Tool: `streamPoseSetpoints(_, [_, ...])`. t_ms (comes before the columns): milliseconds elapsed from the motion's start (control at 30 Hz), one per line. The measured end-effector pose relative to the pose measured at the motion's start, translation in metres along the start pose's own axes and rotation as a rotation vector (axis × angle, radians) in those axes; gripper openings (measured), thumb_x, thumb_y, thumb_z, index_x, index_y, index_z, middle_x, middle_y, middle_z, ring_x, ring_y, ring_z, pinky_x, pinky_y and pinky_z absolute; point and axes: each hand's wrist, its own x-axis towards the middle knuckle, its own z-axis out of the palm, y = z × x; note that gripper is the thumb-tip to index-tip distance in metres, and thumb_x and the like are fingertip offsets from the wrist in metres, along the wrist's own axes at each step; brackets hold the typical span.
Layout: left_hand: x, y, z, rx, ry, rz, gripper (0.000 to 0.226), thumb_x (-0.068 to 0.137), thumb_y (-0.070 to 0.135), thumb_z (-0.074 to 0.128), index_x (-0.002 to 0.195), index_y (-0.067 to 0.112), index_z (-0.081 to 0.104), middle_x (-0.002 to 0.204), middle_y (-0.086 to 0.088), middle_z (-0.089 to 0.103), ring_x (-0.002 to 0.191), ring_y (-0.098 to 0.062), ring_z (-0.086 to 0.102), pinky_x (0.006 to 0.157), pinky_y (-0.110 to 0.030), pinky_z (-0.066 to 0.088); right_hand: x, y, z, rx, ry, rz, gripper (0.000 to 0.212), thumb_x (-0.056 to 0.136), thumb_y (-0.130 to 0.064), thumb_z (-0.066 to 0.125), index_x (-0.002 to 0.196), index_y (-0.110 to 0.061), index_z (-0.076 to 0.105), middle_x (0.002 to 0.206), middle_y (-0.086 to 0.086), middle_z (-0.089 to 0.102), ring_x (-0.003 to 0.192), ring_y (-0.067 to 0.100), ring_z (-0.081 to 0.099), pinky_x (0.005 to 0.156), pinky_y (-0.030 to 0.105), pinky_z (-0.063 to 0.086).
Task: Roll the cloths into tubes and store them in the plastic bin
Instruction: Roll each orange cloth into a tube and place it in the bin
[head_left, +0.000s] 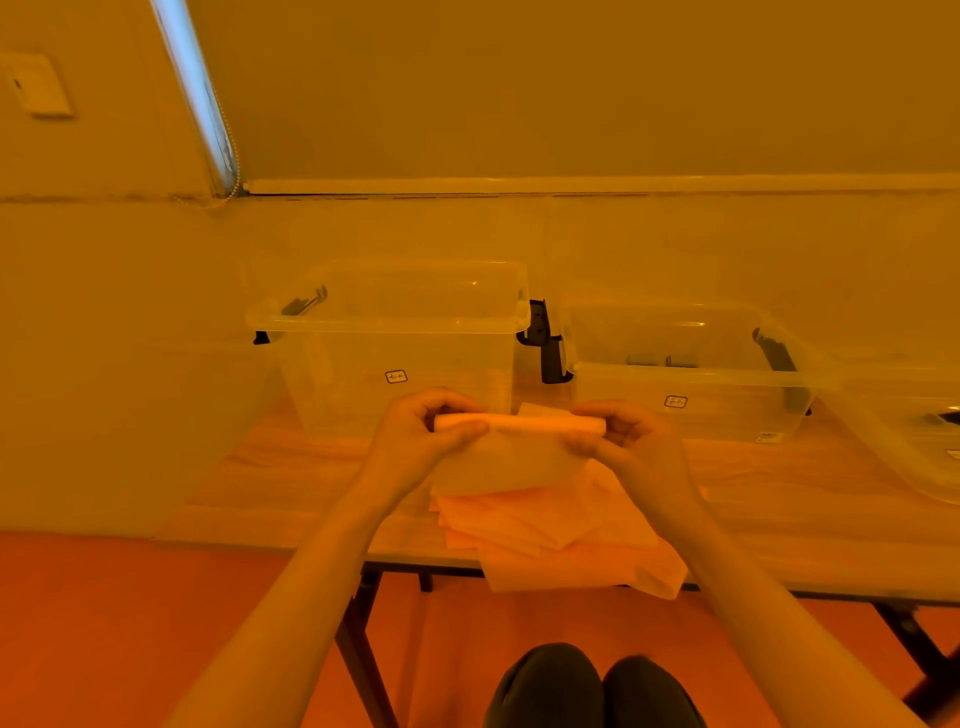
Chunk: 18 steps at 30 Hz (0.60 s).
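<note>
Now left hand (434, 428) and right hand (618, 434), raised above the table (291, 467), each grip 1 end of a half-rolled cloth (519, 423).

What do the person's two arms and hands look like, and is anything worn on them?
Both forearms are bare right up to the bottom edge of the picture: no sleeve shows. The left hand and the right hand wear no gloves, and no ring, watch or bracelet can be seen. The fingers are slim, with short nails. The strong orange light hides finer details.
</note>
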Motion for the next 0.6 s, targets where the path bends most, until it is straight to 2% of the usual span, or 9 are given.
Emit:
streamPoseSetpoints(100, [0.001, -0.0012, 0.0, 0.052, 0.032, 0.001, 0.011, 0.08, 0.015, 0.072, 0.079, 0.026, 0.069, 0.084, 0.009, 0.065, 0.072, 0.004, 0.059, 0.061, -0.015, 0.049, -0.0011, 0.0007, 0.0009, -0.016, -0.013, -0.004, 0.032, 0.076, 0.004, 0.071, 0.096, -0.021, 0.066, 0.095, -0.008, 0.066, 0.079, -0.007, 0.066, 0.063, 0.012, 0.052])
streamPoseSetpoints(233, [0.001, -0.0012, 0.0013, 0.081, 0.048, 0.009, 0.012, 0.081, 0.017, 0.071, 0.078, 0.028, 0.068, 0.086, 0.014, 0.065, 0.079, 0.002, 0.058, 0.065, -0.012, 0.045, -0.0004, 0.0038, 0.0011, -0.118, -0.009, -0.023, 0.017, 0.085, -0.009, 0.066, 0.1, -0.016, 0.068, 0.084, -0.011, 0.067, 0.07, -0.01, 0.063, 0.058, 0.01, 0.05])
streamPoseSetpoints(300, [0.0009, -0.001, 0.0008, 0.046, 0.04, 0.005, 0.012, 0.079, 0.014, 0.072, 0.081, 0.026, 0.07, 0.089, 0.012, 0.067, 0.081, 0.002, 0.061, 0.065, -0.011, 0.047, -0.0004, 0.0043, -0.0004, -0.137, -0.018, -0.032, 0.011, 0.088, -0.011, 0.063, 0.091, -0.02, 0.07, 0.077, -0.008, 0.068, 0.065, -0.007, 0.063, 0.057, 0.012, 0.051])
streamPoseSetpoints(367, [0.0011, -0.002, -0.0008, -0.003, 0.011, 0.005, 0.015, 0.077, 0.009, 0.073, 0.085, 0.021, 0.071, 0.092, 0.007, 0.069, 0.082, 0.001, 0.063, 0.066, -0.015, 0.051, -0.0002, 0.0049, -0.0026, -0.148, -0.035, -0.036, 0.014, 0.089, -0.013, 0.061, 0.083, -0.022, 0.07, 0.077, -0.001, 0.068, 0.064, -0.003, 0.064, 0.059, 0.015, 0.053])
streamPoseSetpoints(433, [0.001, -0.0024, -0.0028, -0.012, -0.012, 0.003, 0.019, 0.076, 0.007, 0.074, 0.087, 0.022, 0.071, 0.096, 0.004, 0.068, 0.085, -0.002, 0.063, 0.068, -0.019, 0.054, 0.0007, 0.0052, -0.0048, -0.152, -0.062, -0.025, 0.018, 0.092, -0.014, 0.058, 0.082, -0.024, 0.07, 0.081, 0.001, 0.069, 0.069, -0.001, 0.065, 0.062, 0.017, 0.054])
streamPoseSetpoints(533, [0.002, -0.0018, -0.0033, 0.009, -0.031, 0.013, 0.019, 0.076, 0.008, 0.073, 0.088, 0.023, 0.07, 0.092, 0.005, 0.067, 0.08, -0.001, 0.063, 0.065, -0.017, 0.053, 0.0014, 0.0061, -0.0047, -0.133, -0.062, -0.033, 0.02, 0.092, -0.016, 0.056, 0.089, -0.031, 0.069, 0.088, -0.007, 0.07, 0.08, -0.001, 0.065, 0.07, 0.019, 0.056])
streamPoseSetpoints(600, [0.0029, -0.0017, -0.0018, 0.01, -0.019, 0.004, 0.015, 0.077, 0.01, 0.073, 0.087, 0.021, 0.07, 0.089, 0.005, 0.067, 0.076, 0.0, 0.062, 0.063, -0.015, 0.052, 0.0023, 0.0074, -0.0045, -0.118, -0.024, -0.046, 0.018, 0.089, -0.013, 0.061, 0.097, -0.027, 0.07, 0.096, -0.012, 0.069, 0.087, -0.002, 0.065, 0.074, 0.019, 0.055])
